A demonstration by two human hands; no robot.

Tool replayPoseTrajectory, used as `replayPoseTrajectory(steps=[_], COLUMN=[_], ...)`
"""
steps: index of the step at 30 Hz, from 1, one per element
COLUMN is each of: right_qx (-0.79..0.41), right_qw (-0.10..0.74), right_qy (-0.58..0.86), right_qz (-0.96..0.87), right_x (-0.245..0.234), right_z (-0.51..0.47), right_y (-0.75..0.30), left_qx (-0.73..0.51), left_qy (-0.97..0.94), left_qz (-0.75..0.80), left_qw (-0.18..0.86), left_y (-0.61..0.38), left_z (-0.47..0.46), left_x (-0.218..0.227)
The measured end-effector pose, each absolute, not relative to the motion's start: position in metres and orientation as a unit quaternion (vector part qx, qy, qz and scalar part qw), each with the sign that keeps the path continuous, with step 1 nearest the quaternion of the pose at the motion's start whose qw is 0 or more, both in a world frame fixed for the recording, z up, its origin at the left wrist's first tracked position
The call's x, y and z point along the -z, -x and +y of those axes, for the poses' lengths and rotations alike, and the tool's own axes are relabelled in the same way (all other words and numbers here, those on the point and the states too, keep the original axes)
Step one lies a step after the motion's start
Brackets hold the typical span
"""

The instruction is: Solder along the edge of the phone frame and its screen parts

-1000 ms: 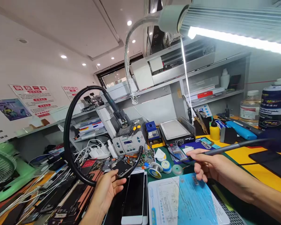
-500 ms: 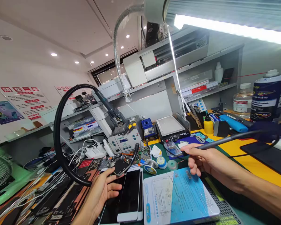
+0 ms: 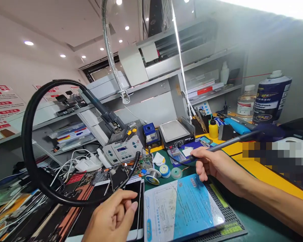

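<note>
My right hand [image 3: 214, 164] grips a soldering iron [image 3: 224, 144] with a grey handle, its thin tip pointing left above the bench. Below that hand lies a flat blue and white box [image 3: 181, 208]. My left hand [image 3: 116, 211] hovers over white-framed phones [image 3: 132, 218], fingers loosely curled and thumb apart from the index finger, with nothing visible in it. A small dark phone part [image 3: 118, 176] rests on the phones' far end, just beyond my left hand. Solder spools [image 3: 153, 176] stand between the phones and my right hand.
A grey rework station [image 3: 122, 151] with a black hose [image 3: 27, 134] looping on the left stands behind. A blue iron stand [image 3: 150, 134] and a heating plate [image 3: 176, 132] are beside it. Yellow bottle [image 3: 213, 128] and spray can [image 3: 270, 97] stand right; boards and cables crowd the left.
My left hand has come away from the small dark phone part, drawing back toward me and curling its fingers. The view has turned right and down. My right hand still holds the soldering iron.
</note>
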State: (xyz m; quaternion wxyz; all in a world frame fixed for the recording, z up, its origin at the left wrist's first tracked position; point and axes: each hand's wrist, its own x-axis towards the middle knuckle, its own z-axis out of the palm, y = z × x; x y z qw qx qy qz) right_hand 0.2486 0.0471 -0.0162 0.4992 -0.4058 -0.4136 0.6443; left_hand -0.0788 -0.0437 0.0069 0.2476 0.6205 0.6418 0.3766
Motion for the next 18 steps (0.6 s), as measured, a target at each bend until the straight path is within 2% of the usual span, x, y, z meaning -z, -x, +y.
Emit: replayPoseTrajectory(steps=[3, 6, 18], right_qx=[-0.637, -0.632, -0.631], right_qw=[0.500, 0.505, 0.537], right_qy=[0.415, 0.424, 0.431], right_qz=[-0.415, -0.408, -0.358], right_x=[0.020, 0.022, 0.012], right_z=[0.053, 0.057, 0.049], right_y=[-0.252, -0.253, -0.250], left_qx=[-0.281, -0.225, -0.143], left_qy=[-0.761, -0.815, -0.849], left_qz=[0.548, 0.495, 0.494], left_qw=[0.205, 0.199, 0.118], left_y=[0.039, 0.009, 0.000], left_z=[-0.034, -0.017, 0.013], left_x=[-0.015, -0.019, -0.005])
